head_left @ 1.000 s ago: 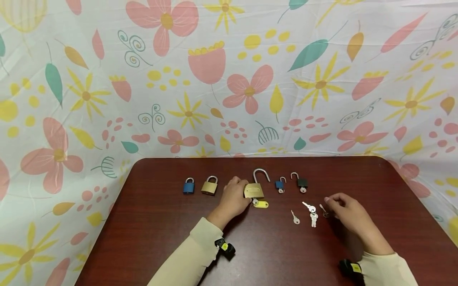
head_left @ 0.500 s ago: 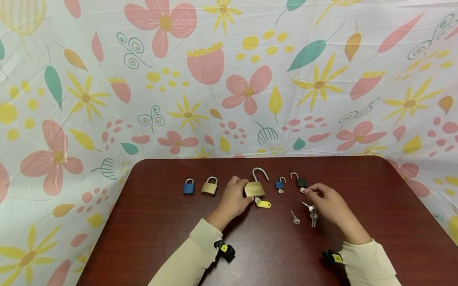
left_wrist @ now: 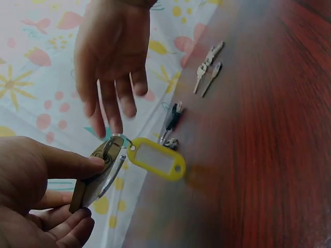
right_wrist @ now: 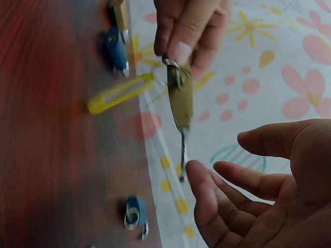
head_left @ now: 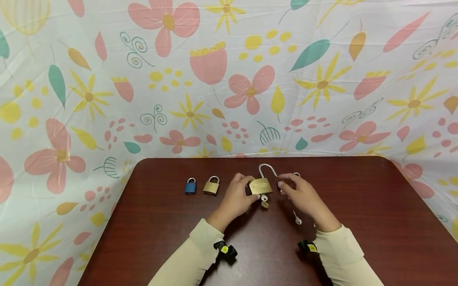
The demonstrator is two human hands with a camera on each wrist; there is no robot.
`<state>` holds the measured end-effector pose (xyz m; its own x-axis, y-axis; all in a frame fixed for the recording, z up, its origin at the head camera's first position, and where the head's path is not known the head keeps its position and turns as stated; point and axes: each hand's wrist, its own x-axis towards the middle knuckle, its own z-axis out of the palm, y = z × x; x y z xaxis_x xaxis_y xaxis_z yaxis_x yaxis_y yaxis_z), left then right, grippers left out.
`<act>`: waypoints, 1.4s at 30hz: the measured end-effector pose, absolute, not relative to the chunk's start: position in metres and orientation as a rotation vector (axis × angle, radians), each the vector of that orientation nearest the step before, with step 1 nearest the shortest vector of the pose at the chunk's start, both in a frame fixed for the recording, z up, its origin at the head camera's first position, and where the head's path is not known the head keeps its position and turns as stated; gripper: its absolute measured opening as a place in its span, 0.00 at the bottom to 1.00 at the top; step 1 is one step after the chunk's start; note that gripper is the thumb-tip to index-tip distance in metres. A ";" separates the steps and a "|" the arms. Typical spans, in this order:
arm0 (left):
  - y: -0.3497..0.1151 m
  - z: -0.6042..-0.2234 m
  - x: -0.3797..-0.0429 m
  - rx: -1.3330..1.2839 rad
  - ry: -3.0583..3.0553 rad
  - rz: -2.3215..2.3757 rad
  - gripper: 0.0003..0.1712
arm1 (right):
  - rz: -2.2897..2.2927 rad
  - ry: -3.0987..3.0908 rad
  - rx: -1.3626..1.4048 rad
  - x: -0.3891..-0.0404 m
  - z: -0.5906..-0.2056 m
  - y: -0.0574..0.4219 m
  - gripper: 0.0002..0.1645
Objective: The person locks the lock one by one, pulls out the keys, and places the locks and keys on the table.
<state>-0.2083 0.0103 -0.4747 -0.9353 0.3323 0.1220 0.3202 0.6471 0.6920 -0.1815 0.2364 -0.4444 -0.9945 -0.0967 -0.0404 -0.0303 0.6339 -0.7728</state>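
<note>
My left hand (head_left: 234,200) grips the body of a large brass padlock (head_left: 260,186) between thumb and fingers. The padlock's shackle (head_left: 267,165) is sprung open and points away from me. A key sits in its bottom, with a yellow key tag (left_wrist: 156,159) dangling from the ring. Beside the shackle, my right hand (head_left: 305,196) hovers with fingers extended and holds nothing; in the right wrist view its fingertips (right_wrist: 196,170) are near the shackle's free end. Partly behind this hand is a small blue padlock (right_wrist: 135,211) with its shackle open.
A closed blue padlock (head_left: 190,186) and a closed brass padlock (head_left: 211,186) stand on the left of the dark red table (head_left: 150,238). A dark padlock (left_wrist: 174,119) is mostly hidden by the right hand in the head view. Loose keys (left_wrist: 200,72) lie on the right.
My right hand has moved left from the loose keys, past the dark padlock, to beside the large shackle. The left hand has shifted the brass padlock slightly right, and the tag swings.
</note>
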 end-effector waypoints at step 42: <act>0.001 -0.453 -0.216 0.271 2.075 1.974 0.35 | -2.052 2.283 -0.123 -0.207 -0.446 0.190 0.28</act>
<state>-0.2159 0.0011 -0.4531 -0.9476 0.3133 -0.0621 -0.0463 0.0575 0.9973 -0.2069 0.1901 -0.4457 -0.9943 -0.1062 0.0017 -0.0130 0.1055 -0.9943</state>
